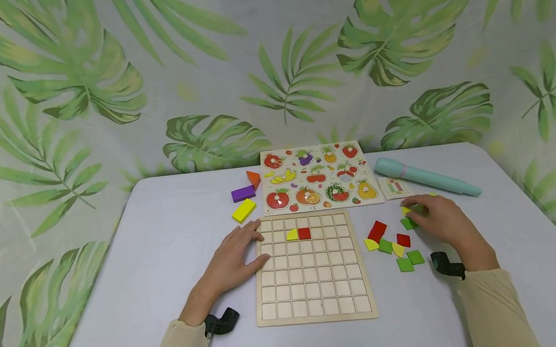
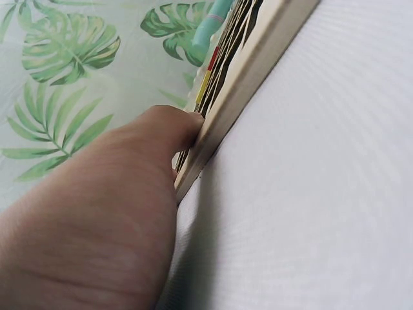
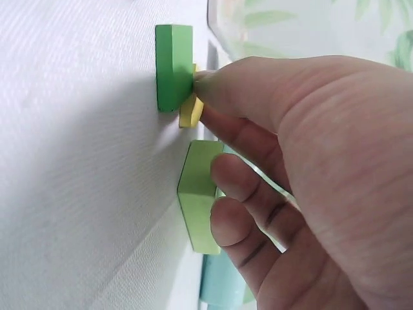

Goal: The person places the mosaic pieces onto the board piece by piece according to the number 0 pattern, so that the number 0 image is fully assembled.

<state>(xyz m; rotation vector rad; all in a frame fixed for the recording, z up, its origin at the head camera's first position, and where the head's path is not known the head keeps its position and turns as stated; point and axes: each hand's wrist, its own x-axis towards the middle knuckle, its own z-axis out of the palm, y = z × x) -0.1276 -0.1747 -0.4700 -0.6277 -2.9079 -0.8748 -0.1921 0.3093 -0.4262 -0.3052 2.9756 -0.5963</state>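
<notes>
A wooden grid board (image 1: pixel 314 279) lies flat on the table. In one of its upper rows, a yellow quarter-round tile (image 1: pixel 292 235) sits beside a red square tile (image 1: pixel 304 234). My left hand (image 1: pixel 232 259) rests along the board's left edge, fingers and thumb spread over the rim; the thumb (image 2: pixel 174 126) shows on the rim in the left wrist view. Off the board's right side, my right hand (image 1: pixel 438 221) pinches a yellow tile (image 3: pixel 190 111) between thumb and index finger. A green tile (image 3: pixel 174 68) stands close by it in the right wrist view, partly covered by the hand from above.
Loose red, green (image 1: pixel 405 264) and yellow tiles lie between board and right hand. Behind are a fruit puzzle (image 1: pixel 301 185), a patterned card (image 1: pixel 395 188) and a teal tube (image 1: pixel 425 177). Purple (image 1: pixel 243 193), yellow (image 1: pixel 244 210) and orange (image 1: pixel 253 179) blocks sit back left.
</notes>
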